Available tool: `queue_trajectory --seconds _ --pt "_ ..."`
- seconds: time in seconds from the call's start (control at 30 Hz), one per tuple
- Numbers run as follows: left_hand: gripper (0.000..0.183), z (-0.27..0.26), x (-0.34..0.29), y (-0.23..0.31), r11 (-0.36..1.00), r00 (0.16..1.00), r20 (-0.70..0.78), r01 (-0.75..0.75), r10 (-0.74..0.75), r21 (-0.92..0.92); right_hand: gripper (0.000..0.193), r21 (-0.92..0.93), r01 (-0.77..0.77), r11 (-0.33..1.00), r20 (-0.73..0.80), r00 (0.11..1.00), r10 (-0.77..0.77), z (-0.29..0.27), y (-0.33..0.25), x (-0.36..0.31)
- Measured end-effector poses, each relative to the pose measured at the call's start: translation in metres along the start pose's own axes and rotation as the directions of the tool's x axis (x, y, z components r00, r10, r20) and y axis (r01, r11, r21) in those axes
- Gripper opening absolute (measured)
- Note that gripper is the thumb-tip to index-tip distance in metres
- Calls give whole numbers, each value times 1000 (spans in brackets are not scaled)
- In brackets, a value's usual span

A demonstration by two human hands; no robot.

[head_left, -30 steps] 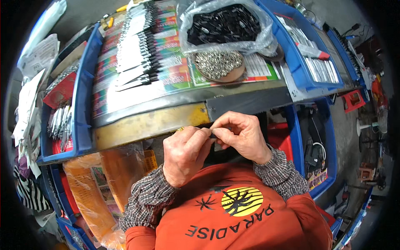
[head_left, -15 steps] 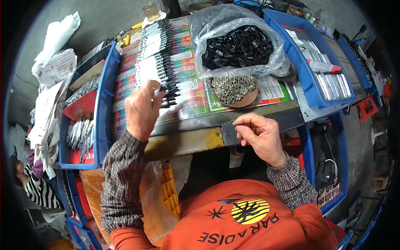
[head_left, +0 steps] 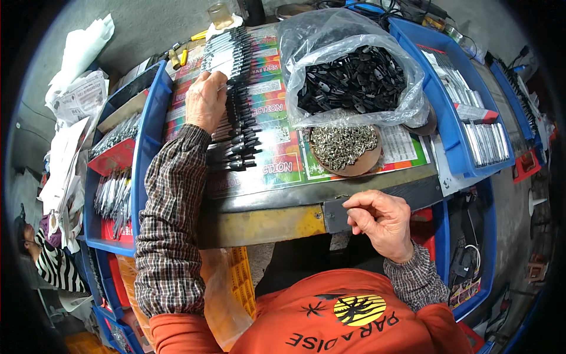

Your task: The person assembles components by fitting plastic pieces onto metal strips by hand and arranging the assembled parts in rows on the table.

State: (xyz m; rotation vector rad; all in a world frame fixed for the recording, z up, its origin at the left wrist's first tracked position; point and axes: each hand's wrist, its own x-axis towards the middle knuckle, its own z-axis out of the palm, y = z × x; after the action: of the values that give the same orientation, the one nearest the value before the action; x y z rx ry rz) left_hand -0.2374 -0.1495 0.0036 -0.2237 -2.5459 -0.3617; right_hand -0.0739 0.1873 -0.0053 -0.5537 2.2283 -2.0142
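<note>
A long row of slim silver pieces with black ends (head_left: pixel 240 121) lies side by side on the bench. My left hand (head_left: pixel 206 101) is over the row's left side, palm down. Its fingers curl in, and whatever they grip is hidden. Near the bench's front edge hovers my right hand (head_left: pixel 382 223), thumb and forefinger pinched together; anything between them is too small to name. Beyond it sits a round dish (head_left: pixel 359 166) heaped with small shiny metal pieces (head_left: pixel 342 144). Behind that, a clear plastic bag (head_left: pixel 413 106) stands open, full of small black pieces (head_left: pixel 354 79).
To the left stands a blue bin (head_left: pixel 147 147) with bundles of slim pieces. A blue tray (head_left: pixel 471 159) with silver strips is at the right. Below it hangs another blue bin (head_left: pixel 484 236). An orange crate (head_left: pixel 240 277) is under the bench. Another person (head_left: pixel 56 259) is far left.
My left hand has moved farther up the row, away from me, uncovering its near end. My right hand keeps its pinch, slightly lower and to the right, as the whole view shifts a little.
</note>
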Motion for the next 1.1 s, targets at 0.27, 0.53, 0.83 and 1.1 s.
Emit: queue_trajectory --seconds 0.27,0.53,0.83,1.1 --pt "15 12 5 -14 996 997 -39 -72 70 -47 9 -49 65 997 23 998 -64 -1 -3 2" --pt "16 12 8 -13 997 996 -47 -76 77 17 11 -73 88 993 20 996 -87 -1 2 0" --pt "17 16 7 -10 999 997 -65 -38 39 12 11 -112 96 989 12 995 -95 0 2 -1" --pt "24 1 -4 -2 999 992 -112 -52 53 12 10 -58 36 998 20 999 -35 3 -1 -1"
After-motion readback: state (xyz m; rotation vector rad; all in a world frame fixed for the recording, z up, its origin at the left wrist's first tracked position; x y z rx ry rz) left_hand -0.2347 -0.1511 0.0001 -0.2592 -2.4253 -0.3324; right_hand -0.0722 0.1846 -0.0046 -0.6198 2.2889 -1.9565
